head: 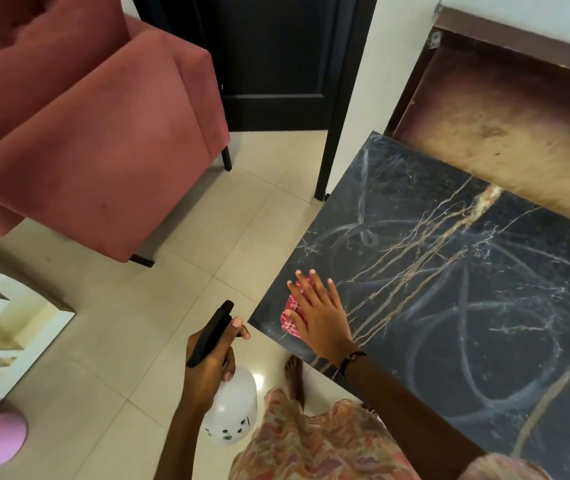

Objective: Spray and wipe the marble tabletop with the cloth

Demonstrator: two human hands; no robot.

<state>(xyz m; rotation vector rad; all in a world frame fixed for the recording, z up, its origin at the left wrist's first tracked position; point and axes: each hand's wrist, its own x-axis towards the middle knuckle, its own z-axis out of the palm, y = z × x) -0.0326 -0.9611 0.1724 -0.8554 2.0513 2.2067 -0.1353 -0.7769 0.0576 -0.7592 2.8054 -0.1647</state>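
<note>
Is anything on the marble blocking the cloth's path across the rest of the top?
Nothing visible does. The right hand presses the cloth flat near the marble tabletop's corner; the surface beyond shows only smear marks.

Person seen from above, both forearms bare. Right wrist: a thin dark bracelet (352, 359) with small beads. Garment (311, 441): loose fabric in a wavy pink, orange and cream print, its short sleeve (505, 467) in the same print. One bare foot (294, 377).
</note>
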